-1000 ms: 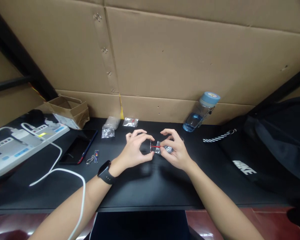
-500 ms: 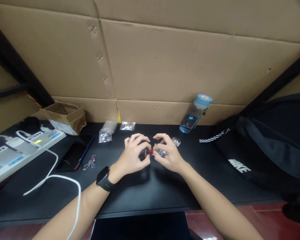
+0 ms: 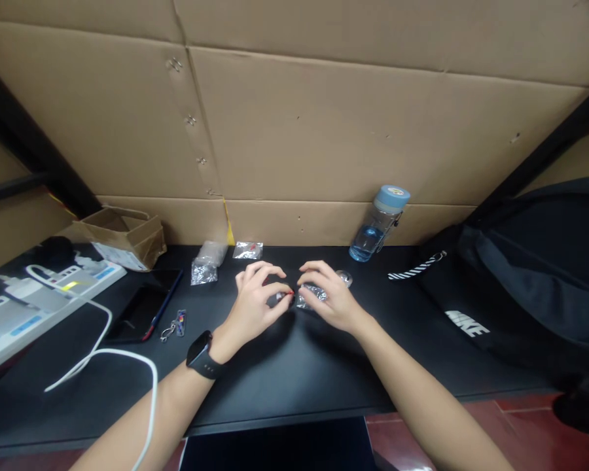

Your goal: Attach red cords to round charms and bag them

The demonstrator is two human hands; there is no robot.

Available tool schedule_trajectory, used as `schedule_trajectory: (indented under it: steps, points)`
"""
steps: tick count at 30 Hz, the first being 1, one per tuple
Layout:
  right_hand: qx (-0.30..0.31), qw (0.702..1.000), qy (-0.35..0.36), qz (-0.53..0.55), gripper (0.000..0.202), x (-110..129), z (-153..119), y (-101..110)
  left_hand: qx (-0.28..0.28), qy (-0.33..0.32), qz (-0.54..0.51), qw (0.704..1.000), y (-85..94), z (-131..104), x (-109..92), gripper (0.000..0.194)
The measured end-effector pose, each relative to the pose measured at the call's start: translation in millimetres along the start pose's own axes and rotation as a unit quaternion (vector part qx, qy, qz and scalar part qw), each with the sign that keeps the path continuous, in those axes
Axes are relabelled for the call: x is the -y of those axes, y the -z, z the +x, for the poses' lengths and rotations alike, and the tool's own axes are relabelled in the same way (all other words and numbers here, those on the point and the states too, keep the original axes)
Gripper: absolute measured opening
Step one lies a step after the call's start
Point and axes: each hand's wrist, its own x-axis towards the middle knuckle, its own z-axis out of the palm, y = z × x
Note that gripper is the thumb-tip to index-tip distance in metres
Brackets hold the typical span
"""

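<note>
Over the middle of the black table, my left hand [image 3: 258,299] pinches a small red item [image 3: 290,292] between thumb and index finger. Some dark material shows just under those fingertips; its shape is unclear. My right hand [image 3: 331,297] is close by on the right, fingers curved and apart, with nothing visible between them. Beneath its fingers lies a crinkled clear plastic packet [image 3: 310,296]. A small round clear object [image 3: 344,277] rests just behind my right hand, partly covered by it.
Small plastic bags [image 3: 209,260] and a flat packet [image 3: 248,250] lie at the back. A water bottle [image 3: 379,224] leans right of centre. Left are a phone [image 3: 144,306], keychain [image 3: 175,326], power strips [image 3: 49,304] and open carton [image 3: 127,239]; right, a dark bag [image 3: 520,281].
The red item no longer spans the gap between my hands; it shows only at my left fingertips. My right fingers have come away from it. The whole view has shifted slightly.
</note>
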Motion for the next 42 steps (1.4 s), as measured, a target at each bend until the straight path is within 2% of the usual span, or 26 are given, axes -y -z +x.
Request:
schedule_trajectory:
  steps: [2, 4, 8, 11, 16, 23, 25, 28, 30, 32, 35, 38, 42]
  points:
    - [-0.031, 0.999, -0.032, -0.023, 0.015, -17.4, 1.3, 16.0, -0.022, 0.039, 0.008, 0.999, -3.1, 1.8, 5.4, 0.014]
    - [-0.028, 0.994, -0.068, -0.076, 0.018, -42.3, -1.8, 33.5, -0.033, 0.079, 0.02, 0.996, -8.7, 3.6, 12.3, 0.015]
    - [0.076, 0.973, -0.146, -0.161, 0.036, -91.5, -18.0, 57.5, -0.002, 0.129, 0.031, 0.991, -23.4, 7.7, 22.8, 0.015]
    - [0.134, 0.961, -0.182, -0.159, 0.043, -109.0, -26.9, 62.1, 0.027, 0.141, 0.029, 0.989, -31.7, 11.4, 24.8, 0.015]
    - [0.15, 0.957, -0.21, -0.132, 0.042, -108.8, -26.8, 61.1, 0.056, 0.129, 0.027, 0.99, -37.9, 17.3, 25.3, 0.018]
    - [0.155, 0.959, -0.216, -0.103, 0.033, -108.2, -25.5, 61.1, 0.056, 0.116, 0.026, 0.991, -47.4, 24.9, 30.5, 0.021]
    - [0.159, 0.958, -0.215, -0.1, 0.031, -107.7, -25.3, 61.2, 0.04, 0.116, 0.043, 0.992, -42.0, 27.7, 37.3, 0.022]
    - [0.165, 0.957, -0.214, -0.101, 0.028, -105.1, -24.6, 61.7, 0.015, 0.123, 0.072, 0.99, -23.1, 29.3, 58.5, 0.026]
    - [0.167, 0.958, -0.212, -0.1, 0.026, -102.5, -24.0, 62.3, 0.04, 0.12, 0.075, 0.989, -8.3, 26.6, 77.8, 0.026]
    - [0.167, 0.959, -0.209, -0.096, 0.024, -99.7, -23.2, 63.3, 0.092, 0.101, 0.062, 0.989, 3.2, 21.0, 96.5, 0.023]
    - [0.17, 0.958, -0.211, -0.09, 0.021, -96.4, -22.0, 65.1, 0.146, 0.075, 0.038, 0.986, 9.9, 11.8, 114.2, 0.022]
    - [0.171, 0.957, -0.218, -0.088, 0.022, -95.6, -21.4, 66.8, 0.168, 0.061, 0.017, 0.984, 7.2, 7.7, 116.8, 0.024]
    - [0.169, 0.956, -0.223, -0.085, 0.025, -97.7, -21.9, 68.0, 0.174, 0.058, 0.021, 0.983, 1.3, 8.4, 110.2, 0.03]
